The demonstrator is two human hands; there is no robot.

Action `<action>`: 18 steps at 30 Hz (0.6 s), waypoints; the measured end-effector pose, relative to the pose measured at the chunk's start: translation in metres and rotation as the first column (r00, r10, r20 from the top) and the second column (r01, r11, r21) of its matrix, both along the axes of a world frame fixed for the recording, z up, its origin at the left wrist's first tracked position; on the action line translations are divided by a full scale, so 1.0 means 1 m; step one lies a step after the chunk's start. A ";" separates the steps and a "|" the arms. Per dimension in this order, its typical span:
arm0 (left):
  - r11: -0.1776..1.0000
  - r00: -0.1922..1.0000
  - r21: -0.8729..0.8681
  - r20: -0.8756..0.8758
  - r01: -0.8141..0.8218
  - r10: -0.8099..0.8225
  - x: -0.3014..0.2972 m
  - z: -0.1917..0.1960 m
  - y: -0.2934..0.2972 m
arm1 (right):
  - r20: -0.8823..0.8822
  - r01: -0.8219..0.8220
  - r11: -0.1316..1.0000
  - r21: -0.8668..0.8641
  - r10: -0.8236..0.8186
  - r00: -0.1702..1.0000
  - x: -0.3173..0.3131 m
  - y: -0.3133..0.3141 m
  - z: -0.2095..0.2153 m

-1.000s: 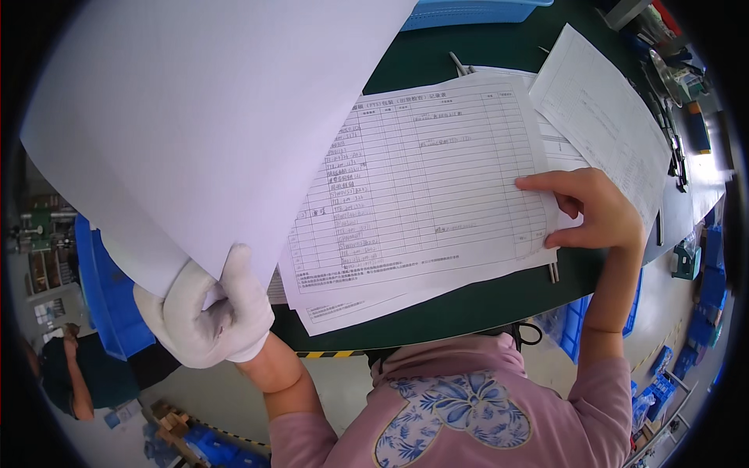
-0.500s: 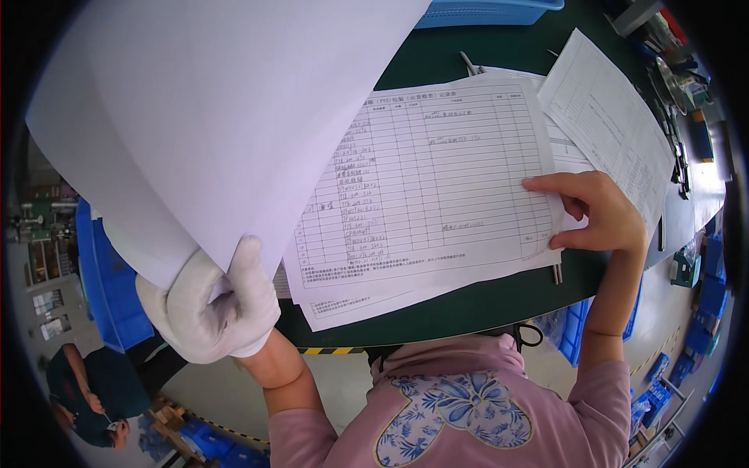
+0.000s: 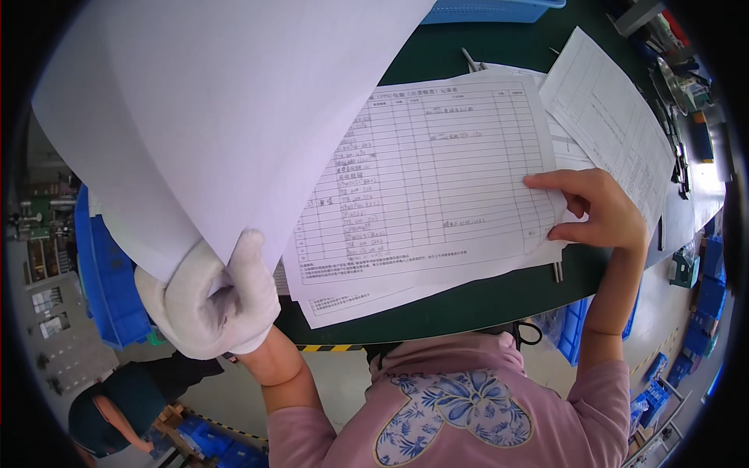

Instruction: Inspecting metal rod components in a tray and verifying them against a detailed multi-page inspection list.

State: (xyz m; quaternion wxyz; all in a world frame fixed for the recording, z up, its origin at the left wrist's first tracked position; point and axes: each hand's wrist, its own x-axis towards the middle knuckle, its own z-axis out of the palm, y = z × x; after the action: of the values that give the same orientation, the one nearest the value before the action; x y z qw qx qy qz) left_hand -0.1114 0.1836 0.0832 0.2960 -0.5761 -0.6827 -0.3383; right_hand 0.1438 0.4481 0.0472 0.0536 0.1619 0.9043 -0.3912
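The left hand (image 3: 207,300), in a white glove, is closed on the lower corner of a blank sheet (image 3: 211,117). The sheet is lifted clear of the counter (image 3: 468,54) and curves up and away, covering the upper left of the view.

The right hand (image 3: 597,210) is bare. Its index finger is stretched out flat and its thumb lies just below; both press on the right edge of a ruled form (image 3: 429,179). The other fingers are curled under. The hand pins the form and does not grip it.

The form lies flat on the dark green counter, near its front edge. It rests on a second form (image 3: 367,300), whose lower edge shows just below it. A third form (image 3: 616,117) lies toward the right edge of the counter, partly under the first.

A blue bin (image 3: 491,11) sits at the far edge of the counter. A blue crate (image 3: 105,273) stands off the counter's left edge, behind the gloved hand.
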 end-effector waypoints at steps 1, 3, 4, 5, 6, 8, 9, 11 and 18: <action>0.997 0.999 -0.073 0.030 0.031 -0.029 0.000 0.002 -0.001 | -0.018 0.005 1.000 -0.012 -0.005 1.000 0.000 0.000 -0.001; 1.000 0.998 -0.010 0.062 0.020 -0.019 0.001 -0.004 -0.002 | -0.029 0.018 1.000 -0.018 -0.019 0.999 0.000 0.000 -0.004; 0.999 0.996 0.050 0.092 0.002 -0.006 0.001 -0.008 0.000 | -0.056 0.007 0.999 -0.035 -0.009 0.998 -0.002 0.000 -0.006; 0.998 0.995 0.055 0.098 0.009 -0.014 0.000 -0.009 0.002 | -0.084 -0.005 0.999 -0.051 0.001 0.996 -0.002 0.000 -0.008; 0.994 0.996 0.109 0.081 0.019 -0.028 -0.003 -0.010 0.007 | -0.079 0.006 0.999 -0.045 -0.009 0.997 -0.002 0.000 -0.008; 0.985 0.996 0.168 0.067 0.039 -0.051 -0.002 -0.014 0.013 | -0.093 -0.022 0.999 -0.039 0.018 0.996 0.000 0.002 -0.007; 0.975 0.996 0.222 0.081 0.014 -0.033 0.000 -0.018 0.014 | -0.091 -0.013 0.999 -0.036 0.010 0.996 0.002 0.003 -0.008; 0.961 0.995 0.277 0.098 -0.003 -0.025 0.000 -0.017 0.013 | -0.112 -0.038 0.999 0.020 0.040 0.993 0.004 0.006 -0.011; 0.891 0.952 -0.336 0.146 0.305 -0.271 0.008 0.004 0.010 | -0.477 0.280 0.956 -0.092 -0.289 0.830 -0.003 0.005 -0.017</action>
State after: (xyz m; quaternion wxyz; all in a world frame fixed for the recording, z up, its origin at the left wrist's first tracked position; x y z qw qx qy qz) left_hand -0.1036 0.1940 0.0869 0.1013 -0.6979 -0.6527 -0.2769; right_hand 0.1410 0.4526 0.0298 -0.2319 0.1908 0.8508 -0.4313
